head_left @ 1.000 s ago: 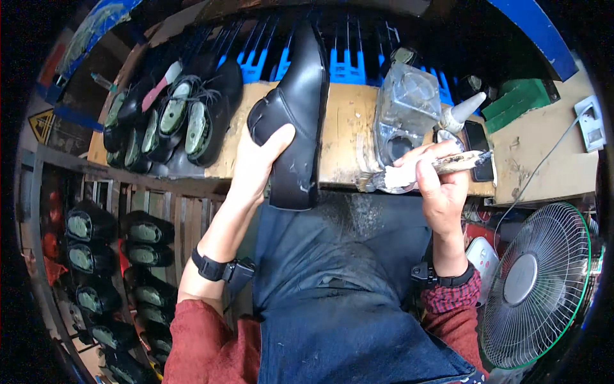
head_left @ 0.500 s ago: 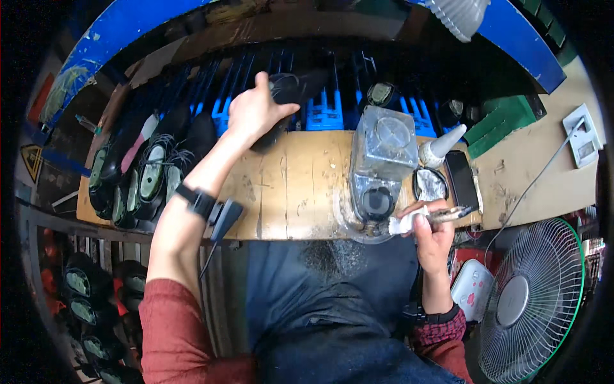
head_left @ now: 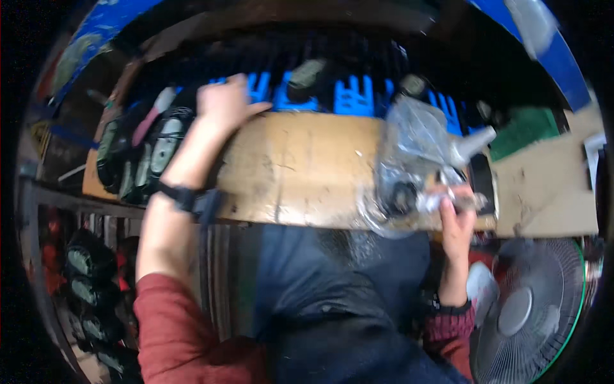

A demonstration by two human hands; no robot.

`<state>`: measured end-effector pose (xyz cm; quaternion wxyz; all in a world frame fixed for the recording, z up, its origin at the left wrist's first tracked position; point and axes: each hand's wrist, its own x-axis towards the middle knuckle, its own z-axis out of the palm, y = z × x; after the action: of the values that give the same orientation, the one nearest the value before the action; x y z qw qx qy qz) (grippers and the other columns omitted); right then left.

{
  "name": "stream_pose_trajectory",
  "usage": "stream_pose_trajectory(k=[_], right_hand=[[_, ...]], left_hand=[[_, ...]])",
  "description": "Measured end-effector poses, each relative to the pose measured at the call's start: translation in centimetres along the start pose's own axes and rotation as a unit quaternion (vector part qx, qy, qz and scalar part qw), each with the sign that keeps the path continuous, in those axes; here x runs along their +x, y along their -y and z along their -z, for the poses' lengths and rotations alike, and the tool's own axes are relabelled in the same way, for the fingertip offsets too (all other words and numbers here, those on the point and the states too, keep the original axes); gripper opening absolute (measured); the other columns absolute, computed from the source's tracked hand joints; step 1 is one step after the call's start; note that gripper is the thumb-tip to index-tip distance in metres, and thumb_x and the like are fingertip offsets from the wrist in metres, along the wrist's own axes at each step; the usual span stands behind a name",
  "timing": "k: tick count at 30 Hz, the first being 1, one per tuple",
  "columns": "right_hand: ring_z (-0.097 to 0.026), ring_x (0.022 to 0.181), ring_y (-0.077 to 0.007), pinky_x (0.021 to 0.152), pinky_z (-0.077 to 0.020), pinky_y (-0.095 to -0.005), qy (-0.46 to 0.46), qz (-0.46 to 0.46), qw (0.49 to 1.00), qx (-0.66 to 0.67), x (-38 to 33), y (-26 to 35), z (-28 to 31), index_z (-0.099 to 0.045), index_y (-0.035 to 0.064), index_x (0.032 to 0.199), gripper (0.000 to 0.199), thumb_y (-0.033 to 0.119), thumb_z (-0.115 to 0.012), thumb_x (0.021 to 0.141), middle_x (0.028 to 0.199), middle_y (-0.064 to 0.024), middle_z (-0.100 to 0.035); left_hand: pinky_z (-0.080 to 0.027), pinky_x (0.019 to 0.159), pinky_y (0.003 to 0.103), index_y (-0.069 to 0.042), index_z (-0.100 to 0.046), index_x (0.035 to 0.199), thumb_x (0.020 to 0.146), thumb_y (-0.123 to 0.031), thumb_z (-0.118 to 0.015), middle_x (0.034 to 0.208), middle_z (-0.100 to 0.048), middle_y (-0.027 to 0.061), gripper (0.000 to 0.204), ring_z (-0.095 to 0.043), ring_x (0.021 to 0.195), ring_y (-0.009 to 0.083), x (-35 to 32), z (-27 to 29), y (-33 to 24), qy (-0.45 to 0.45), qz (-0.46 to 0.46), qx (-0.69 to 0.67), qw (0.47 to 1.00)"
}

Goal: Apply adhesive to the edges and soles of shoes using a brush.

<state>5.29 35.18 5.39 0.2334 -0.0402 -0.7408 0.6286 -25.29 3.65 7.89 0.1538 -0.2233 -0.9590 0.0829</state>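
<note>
My left hand (head_left: 222, 105) reaches to the back left of the wooden bench, beside dark shoes (head_left: 167, 144) standing in a row. Its thumb points out to the right; the other fingers are hidden and smeared by motion. A black shoe with a grey-green underside (head_left: 307, 75) sits on the blue rack (head_left: 354, 96), right of that hand. My right hand (head_left: 455, 211) is closed around a brush-like stick (head_left: 430, 201) with a whitish end, its details blurred. That end is beside the dark round mouth of a clear plastic container (head_left: 417, 134).
The wooden bench (head_left: 307, 173) spans the middle. A white cone-shaped bottle (head_left: 472, 146) and a dark flat object (head_left: 481, 179) are right of the container. A green-rimmed fan (head_left: 515, 310) stands at lower right. More shoes (head_left: 93, 291) hang on a rack at lower left.
My left hand has moved left, away from the black shoe it was at. A shoe now shows on the blue rack there. My right hand still holds the stick. The whole view has shifted and blurred.
</note>
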Motion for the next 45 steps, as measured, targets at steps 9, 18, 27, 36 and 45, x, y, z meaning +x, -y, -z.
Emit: stream_pose_trajectory(k=[9,18,27,36,45], right_hand=[[-0.064,0.085,-0.0293,0.075,-0.0489,-0.0353,0.038,0.076,0.957,-0.277,0.9,1.3,-0.4,-0.058,0.0018,0.096,0.015,0.011,-0.062,0.085,0.091,-0.0138,-0.065],[-0.063,0.093,-0.0266,0.081,-0.0483,-0.034,0.12,0.099,0.934,-0.322,0.6,1.2,-0.4,-0.056,0.0024,0.1,0.015,0.009,-0.06,0.087,0.099,-0.0123,-0.065],[-0.065,0.078,-0.0287,0.068,-0.0495,-0.033,0.051,0.131,0.94,-0.31,-0.1,0.8,-0.7,-0.059,0.002,0.096,0.02,0.016,-0.068,0.085,0.093,-0.013,-0.065],[-0.065,0.067,-0.0172,0.059,-0.0552,-0.0251,-0.214,-0.017,0.977,0.015,-4.0,-1.9,-1.5,-0.044,-0.0005,0.101,0.012,0.007,-0.052,0.095,0.086,-0.0131,-0.062],[-0.063,0.06,-0.0132,0.049,-0.0508,-0.0217,0.027,-0.099,0.983,0.151,1.4,0.2,-13.9,-0.049,-0.0003,0.095,0.016,0.015,-0.055,0.095,0.078,-0.0113,-0.064]], left_hand=[[-0.045,0.091,0.042,0.002,-0.042,0.132,0.05,-0.023,-0.087,0.106,-0.058,0.022,0.097,-0.056,0.103,0.0367,-10.5,2.4,2.1,0.044,-0.149,-0.048,0.987],[-0.047,0.089,0.041,0.007,-0.028,0.138,0.047,-0.042,-0.09,0.107,-0.061,0.0274,0.12,-0.06,0.102,0.0398,-9.6,4.9,0.0,0.31,-0.056,-0.047,0.948],[-0.048,0.088,0.042,-0.009,-0.028,0.143,0.052,-0.034,-0.089,0.113,-0.06,0.0275,0.113,-0.061,0.103,0.0392,-11.8,8.9,0.4,0.063,0.037,-0.23,0.97],[-0.049,0.091,0.048,-0.001,-0.046,0.119,0.082,0.004,-0.057,0.12,-0.054,0.0259,0.039,-0.059,0.104,0.0422,-21.6,2.9,-6.7,-0.318,-0.182,-0.401,0.84],[-0.051,0.089,0.051,0.004,-0.051,0.099,0.074,0.009,-0.053,0.113,-0.058,0.0232,0.025,-0.059,0.106,0.0425,-25.5,0.7,-7.0,-0.295,-0.209,-0.41,0.838]])
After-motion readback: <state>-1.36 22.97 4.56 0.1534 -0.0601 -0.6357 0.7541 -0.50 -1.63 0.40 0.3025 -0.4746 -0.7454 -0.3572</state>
